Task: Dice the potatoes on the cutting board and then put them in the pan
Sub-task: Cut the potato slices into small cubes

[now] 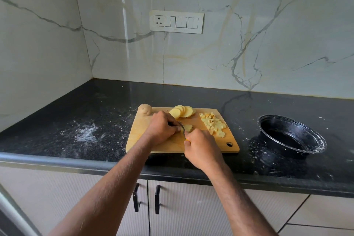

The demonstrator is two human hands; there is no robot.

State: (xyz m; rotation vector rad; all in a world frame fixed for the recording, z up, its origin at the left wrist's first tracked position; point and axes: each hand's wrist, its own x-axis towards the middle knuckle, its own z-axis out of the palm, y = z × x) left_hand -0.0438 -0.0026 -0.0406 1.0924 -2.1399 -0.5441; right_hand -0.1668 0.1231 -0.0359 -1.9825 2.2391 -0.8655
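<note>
A wooden cutting board lies on the black counter. At its middle sits a small stack of potato slices; my left hand holds it with curled fingers. My right hand grips a knife with a yellow handle, its blade down at the stack. Round potato slices fan along the board's far edge. A heap of diced potato covers the board's right side. A whole unpeeled potato sits at the board's far left corner. The black pan stands empty to the right.
The dark counter carries white smears and crumbs left of the board and around the pan. A marble-look wall with a switch panel rises behind. Cabinet doors with black handles are below the counter edge.
</note>
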